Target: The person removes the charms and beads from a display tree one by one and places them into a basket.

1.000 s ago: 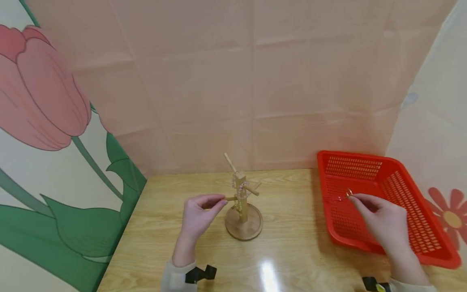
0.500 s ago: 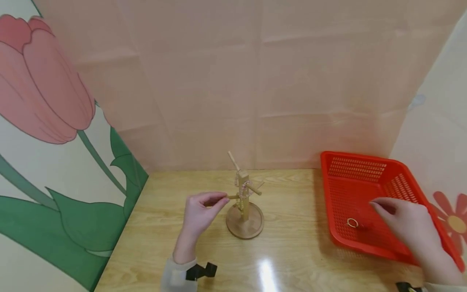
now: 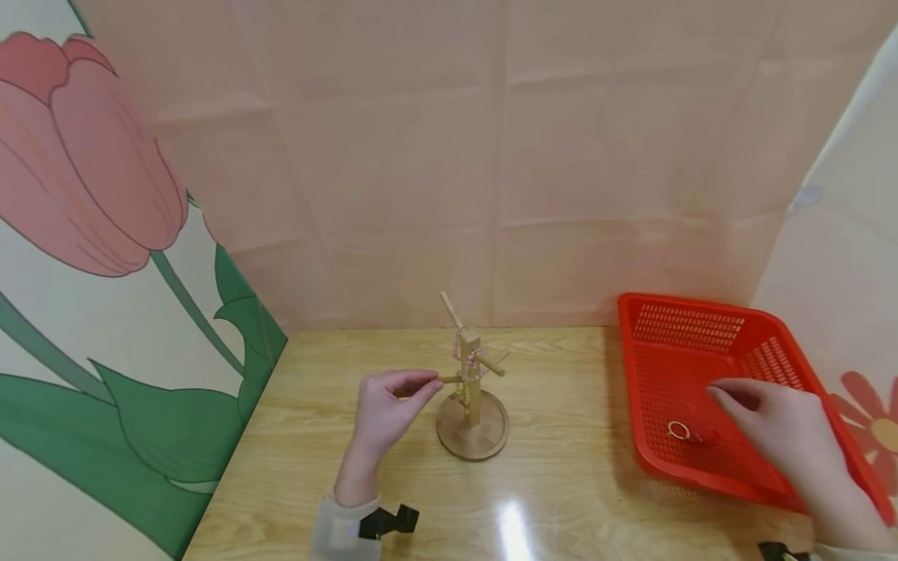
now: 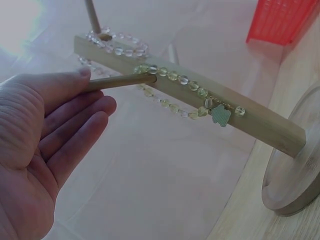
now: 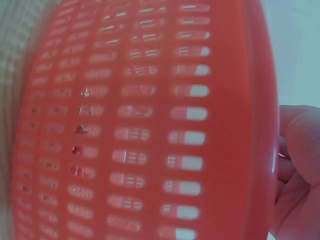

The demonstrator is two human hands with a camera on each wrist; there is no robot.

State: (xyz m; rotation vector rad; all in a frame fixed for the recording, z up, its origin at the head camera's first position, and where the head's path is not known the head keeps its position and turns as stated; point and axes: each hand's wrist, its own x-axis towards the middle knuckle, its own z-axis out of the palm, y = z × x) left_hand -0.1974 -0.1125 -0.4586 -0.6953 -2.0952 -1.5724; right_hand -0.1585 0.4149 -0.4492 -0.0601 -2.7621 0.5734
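My left hand (image 3: 389,409) pinches the end of a side peg (image 4: 117,81) on a small wooden peg stand (image 3: 474,401). From that peg hangs a yellow-green and clear beaded bracelet (image 4: 172,76) with a pale green charm (image 4: 221,115). A pink clear-beaded bracelet (image 4: 127,52) loops round another peg, higher up. Over the right side of the red basket (image 3: 648,460) hovers my right hand (image 3: 779,417), thumb and fingers loosely bent, nothing visible in them. A gold ring-shaped piece (image 3: 678,430) lies on the basket floor with something small and red beside it.
The stand's round base (image 3: 484,444) rests on a wood-grain table (image 3: 561,467). Behind it rises a pinkish cloth backdrop (image 3: 393,195). A tulip-print panel (image 3: 105,171) borders the left, and a flower-print panel stands behind the basket at right.
My right hand let go of the gold ring-shaped piece, which dropped into the basket, and moved right and slightly down. The left hand keeps its pinch on the peg.
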